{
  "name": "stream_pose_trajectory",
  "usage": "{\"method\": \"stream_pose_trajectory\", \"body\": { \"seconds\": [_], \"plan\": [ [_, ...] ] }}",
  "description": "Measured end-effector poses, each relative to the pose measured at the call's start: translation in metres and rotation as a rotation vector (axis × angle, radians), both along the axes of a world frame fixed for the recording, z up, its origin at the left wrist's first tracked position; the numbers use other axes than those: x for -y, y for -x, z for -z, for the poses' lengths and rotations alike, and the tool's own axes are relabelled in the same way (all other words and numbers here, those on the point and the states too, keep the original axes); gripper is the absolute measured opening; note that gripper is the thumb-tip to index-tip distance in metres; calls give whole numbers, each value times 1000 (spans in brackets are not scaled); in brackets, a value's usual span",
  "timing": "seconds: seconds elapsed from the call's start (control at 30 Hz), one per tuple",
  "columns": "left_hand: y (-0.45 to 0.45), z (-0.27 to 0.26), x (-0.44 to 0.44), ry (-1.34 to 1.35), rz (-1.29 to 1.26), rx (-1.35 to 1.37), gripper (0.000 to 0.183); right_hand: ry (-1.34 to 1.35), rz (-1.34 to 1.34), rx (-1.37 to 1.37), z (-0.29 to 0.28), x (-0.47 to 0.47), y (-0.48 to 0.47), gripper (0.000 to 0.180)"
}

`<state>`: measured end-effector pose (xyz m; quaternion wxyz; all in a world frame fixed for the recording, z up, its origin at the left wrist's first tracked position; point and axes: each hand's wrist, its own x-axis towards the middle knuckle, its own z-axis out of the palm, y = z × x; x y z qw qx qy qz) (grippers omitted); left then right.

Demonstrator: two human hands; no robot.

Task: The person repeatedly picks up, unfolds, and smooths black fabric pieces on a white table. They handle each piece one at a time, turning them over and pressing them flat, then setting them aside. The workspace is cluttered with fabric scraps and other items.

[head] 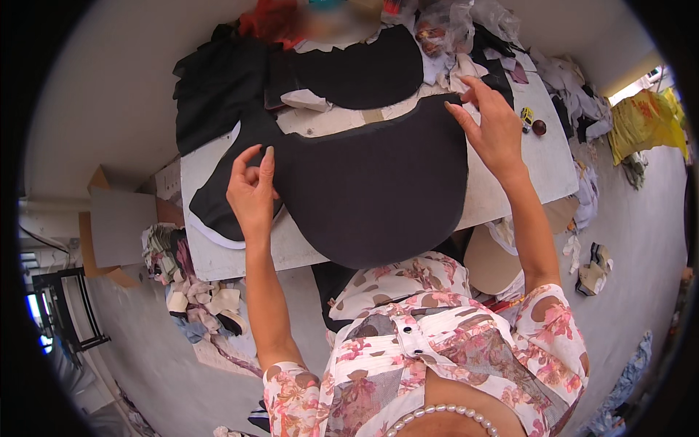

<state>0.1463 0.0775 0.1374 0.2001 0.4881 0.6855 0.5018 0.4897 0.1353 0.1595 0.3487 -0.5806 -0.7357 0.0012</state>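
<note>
A large black fabric panel [377, 185] with a rounded lower edge lies on the white worktable [519, 180] and overhangs its near edge. At the panel's upper right corner is my right hand [491, 125], thumb and fingertips apart around that corner; whether they touch it is unclear. My left hand [252, 191] hovers by the panel's left edge, fingers loosely curled, thumb and forefinger apart, nothing seen between them. Beneath that hand lies a black curved piece with white edging [218, 205]. Farther back rests another black cut panel [360, 68], a folded white scrap [304, 100] near its lower left edge.
Black cloth [218, 93] hangs over the table's far left corner. A clear plastic bag [445, 27] and fabric scraps crowd the back right. A yellow toy car [526, 119] sits beside a dark red ball [539, 127]. A cardboard box [123, 224] and scrap heaps flank the table.
</note>
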Motion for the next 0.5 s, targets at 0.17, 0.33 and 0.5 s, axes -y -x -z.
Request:
{"method": "stream_pose_trajectory", "body": {
  "seconds": [0.17,0.33,0.5],
  "plan": [
    [-19,-8,16,-270,251,-630,47,34,-397,264,-32,51,36,70],
    [-41,-3,20,-17,518,-798,54,141,-453,418,0,45,37,70],
    [-45,2,20,-6,519,-809,55,201,-460,383,15,42,33,68]
  ]
}}
